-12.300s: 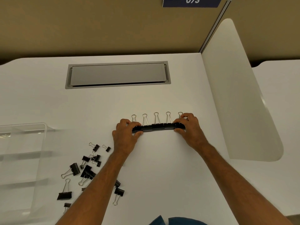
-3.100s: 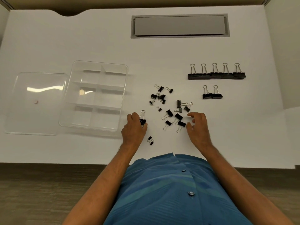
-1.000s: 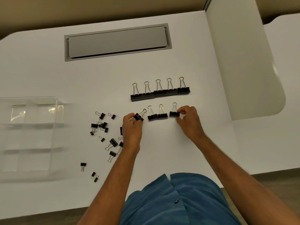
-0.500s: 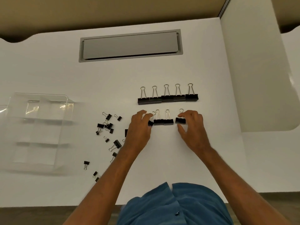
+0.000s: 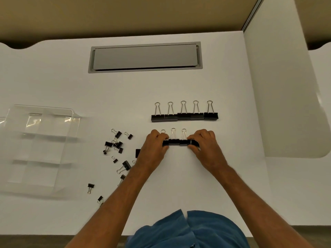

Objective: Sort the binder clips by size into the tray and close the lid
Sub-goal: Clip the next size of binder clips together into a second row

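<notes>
1. Looking through the head camera, I count five large binder clips [image 5: 184,116] in a tidy row right of the frame's centre, black bodies touching side by side, wire handles pointing toward the top of the frame.
2. Just below that row lies a shorter row of medium clips [image 5: 176,141]. I can make out four black bodies here and three wire handles; the fourth handle is hidden behind the fingers.
3. My left hand [image 5: 154,151] sits at the left end of this shorter row, fingers curled and pinching the endmost clip. My right hand [image 5: 206,149] sits at the right end, fingers curled around the last clip there. The row is squeezed between the two hands.
4. Left of centre, a loose scatter of small and medium clips [image 5: 116,145] lies on the white desk [image 5: 179,185]. I count about a dozen; some overlap, and a few are partly hidden under my left forearm, so the number is not exact.
5. One clear tray [image 5: 35,149] with dividers lies at the left edge of the frame, well apart from both hands. It is blurred, and I cannot tell how many compartments it has; I see no clip in it.
6. One grey cable hatch [image 5: 145,57] is set into the desk in the upper middle, and one white divider panel [image 5: 286,104] stands along the right side.
</notes>
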`<state>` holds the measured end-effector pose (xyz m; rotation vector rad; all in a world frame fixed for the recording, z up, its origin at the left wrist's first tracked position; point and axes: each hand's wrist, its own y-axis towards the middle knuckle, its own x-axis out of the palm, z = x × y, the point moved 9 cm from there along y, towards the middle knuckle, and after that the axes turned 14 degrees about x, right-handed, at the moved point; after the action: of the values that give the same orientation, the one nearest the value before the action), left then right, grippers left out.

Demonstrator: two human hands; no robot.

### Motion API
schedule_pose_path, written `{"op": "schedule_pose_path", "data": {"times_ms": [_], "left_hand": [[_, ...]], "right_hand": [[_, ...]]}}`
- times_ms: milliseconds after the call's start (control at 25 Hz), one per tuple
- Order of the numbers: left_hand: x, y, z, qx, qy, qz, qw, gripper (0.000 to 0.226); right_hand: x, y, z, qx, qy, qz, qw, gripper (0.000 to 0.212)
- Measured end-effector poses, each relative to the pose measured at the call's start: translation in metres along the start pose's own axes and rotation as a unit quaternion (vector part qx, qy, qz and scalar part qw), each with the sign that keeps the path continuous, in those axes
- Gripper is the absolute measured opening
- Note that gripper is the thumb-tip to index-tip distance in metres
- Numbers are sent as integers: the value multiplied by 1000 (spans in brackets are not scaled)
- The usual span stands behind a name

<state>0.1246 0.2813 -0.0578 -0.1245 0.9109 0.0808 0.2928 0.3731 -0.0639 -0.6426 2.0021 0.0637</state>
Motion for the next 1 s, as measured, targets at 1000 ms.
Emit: {"op": "schedule_pose_path", "data": {"times_ms": [1000], "left_hand": [[6,3,-10,-8,-49,44,998,24]], "right_hand": [[-6,2,5,15,34,-1,999,22]]}}
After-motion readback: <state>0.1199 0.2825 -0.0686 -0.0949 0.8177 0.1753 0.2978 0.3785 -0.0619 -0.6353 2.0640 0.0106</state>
